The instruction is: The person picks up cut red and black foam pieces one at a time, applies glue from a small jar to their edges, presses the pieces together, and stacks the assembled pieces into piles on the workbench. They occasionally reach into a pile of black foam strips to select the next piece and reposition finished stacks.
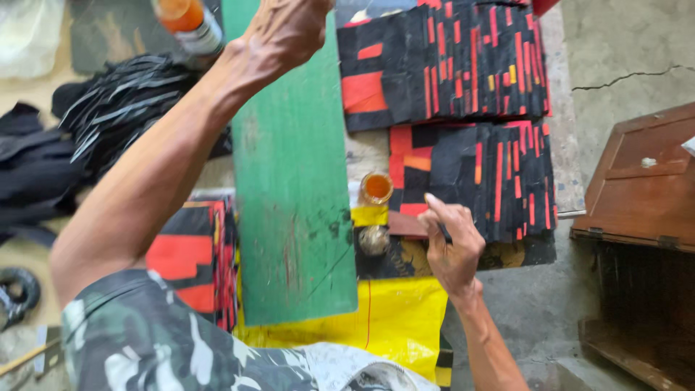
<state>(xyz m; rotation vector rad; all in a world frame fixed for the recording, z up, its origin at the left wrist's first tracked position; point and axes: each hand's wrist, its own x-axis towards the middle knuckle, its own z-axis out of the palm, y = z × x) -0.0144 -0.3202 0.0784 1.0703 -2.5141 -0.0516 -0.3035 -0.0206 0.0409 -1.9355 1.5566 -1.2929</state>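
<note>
The green board (293,188) under my arm looks like painted wood, its matt coat scuffed and scratched, and the red-and-black patchwork pieces (445,61) beside it look like dull, soft cloth. The yellow sheet (391,318) below has the slight sheen of plastic (creased and a little grimy), while the small cup (376,188) of orange liquid gleams. The floor (622,51) is rough, cracked concrete, and the brown box (641,181) is smooth wood.

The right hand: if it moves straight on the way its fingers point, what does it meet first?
Probably the small jar of orange liquid, up and left of the right hand; the brown piece the hand holds points that way. Depth is uncertain.
</note>
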